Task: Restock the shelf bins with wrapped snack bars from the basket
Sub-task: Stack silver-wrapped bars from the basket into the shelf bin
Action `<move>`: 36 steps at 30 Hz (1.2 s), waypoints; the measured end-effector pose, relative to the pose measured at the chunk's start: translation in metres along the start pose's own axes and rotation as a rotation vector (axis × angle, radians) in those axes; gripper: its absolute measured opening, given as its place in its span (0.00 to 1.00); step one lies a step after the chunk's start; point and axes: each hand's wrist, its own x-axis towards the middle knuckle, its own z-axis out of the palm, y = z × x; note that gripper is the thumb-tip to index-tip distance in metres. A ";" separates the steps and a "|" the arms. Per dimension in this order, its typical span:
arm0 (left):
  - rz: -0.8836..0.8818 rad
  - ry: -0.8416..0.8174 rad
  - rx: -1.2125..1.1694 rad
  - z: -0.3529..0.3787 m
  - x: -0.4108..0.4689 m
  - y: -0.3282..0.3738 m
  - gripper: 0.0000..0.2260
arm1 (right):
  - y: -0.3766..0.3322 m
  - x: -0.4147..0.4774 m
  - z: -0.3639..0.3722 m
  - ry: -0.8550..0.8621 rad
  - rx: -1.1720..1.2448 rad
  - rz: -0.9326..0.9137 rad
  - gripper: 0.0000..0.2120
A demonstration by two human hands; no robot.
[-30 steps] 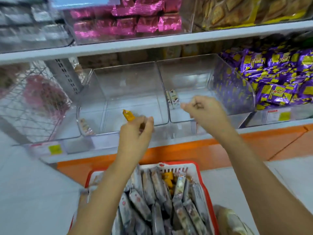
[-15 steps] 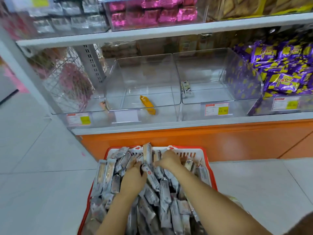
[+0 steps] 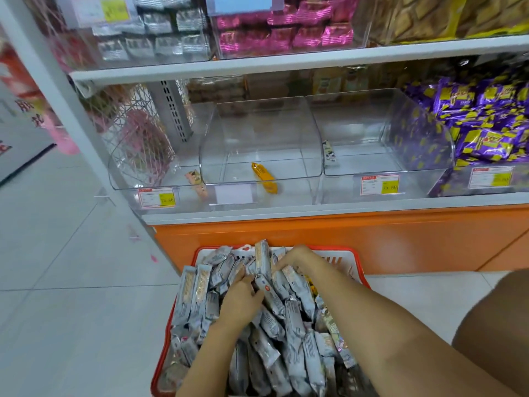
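Head: bars (image 3: 292, 319) heap basket (image 3: 343, 249); yellow bar (image 3: 264, 179) in bin (image 3: 257, 130).

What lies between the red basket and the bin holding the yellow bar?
Head view: just the shelf's orange base panel and pale front edge lie between the red basket and that clear bin.

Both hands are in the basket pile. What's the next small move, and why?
Probably gather a bunch of silver-wrapped bars in both hands and lift it clear of the red basket. The left hand and right hand are dug into the pile, their grip hidden, while the middle clear bin above holds only one orange bar.
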 end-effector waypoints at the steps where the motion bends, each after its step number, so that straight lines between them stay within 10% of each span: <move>1: -0.001 0.003 -0.006 -0.001 -0.001 0.002 0.22 | -0.002 -0.001 0.002 0.007 -0.027 0.002 0.38; 9: -0.055 0.184 -0.396 -0.025 -0.004 0.019 0.07 | 0.008 -0.038 -0.020 0.206 -0.137 -0.222 0.19; 13: -0.353 -0.276 -1.065 -0.042 -0.009 0.041 0.16 | 0.028 -0.089 -0.036 0.317 -0.145 -0.641 0.20; 18: -0.193 -0.590 -1.491 -0.060 -0.022 0.073 0.24 | 0.035 -0.142 -0.049 0.377 -0.312 -1.067 0.19; 28: 0.044 -0.579 -1.410 -0.095 -0.040 0.114 0.18 | 0.033 -0.195 -0.100 0.234 -0.379 -1.122 0.40; 36: 0.215 -0.451 -1.315 -0.102 -0.031 0.132 0.19 | 0.029 -0.175 -0.088 0.454 -0.032 -1.086 0.11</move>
